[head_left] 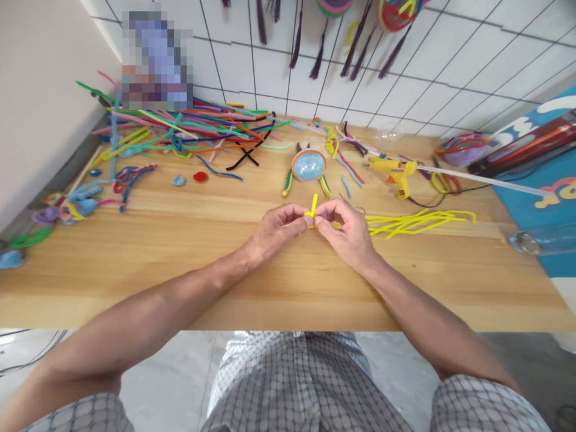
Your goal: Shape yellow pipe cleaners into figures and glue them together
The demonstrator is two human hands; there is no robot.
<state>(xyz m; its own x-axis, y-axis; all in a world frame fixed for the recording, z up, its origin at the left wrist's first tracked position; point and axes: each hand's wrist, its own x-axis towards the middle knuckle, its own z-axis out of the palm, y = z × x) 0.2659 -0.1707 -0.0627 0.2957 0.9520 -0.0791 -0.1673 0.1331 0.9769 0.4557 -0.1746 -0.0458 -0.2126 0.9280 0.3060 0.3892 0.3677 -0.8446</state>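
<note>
White wall tiles with dark grout and hanging tassels back a long wooden bench (180, 264) strewn with craft materials. At centre, the left hand (279, 231) and the right hand (344, 231) meet above the bench, each with its grip closed on the same short yellow pipe cleaner (312, 210), pinched between thumb and fingertips; one bent end stands upright between the two hands. Just beyond them lies a round blue and orange ornament (308, 165) with short fuzzy stems laid beside it. To the right, a yellow glue gun (396, 174) rests on the bench, its clear glue stick pointing right, and a loose bundle of yellow pipe cleaners (414, 222) lies near the right hand. A large heap of mixed-colour pipe cleaners (189, 129) fills the far left, with smaller twisted pieces nearer the left edge. Judged from its look, the held stem is very light, soft on the surface yet wire-cored, so it should bend readily and keep its shape; holding it close on either side of the intended bend appears the most controlled purchase, since the fuzzy pile offers good friction.
</note>
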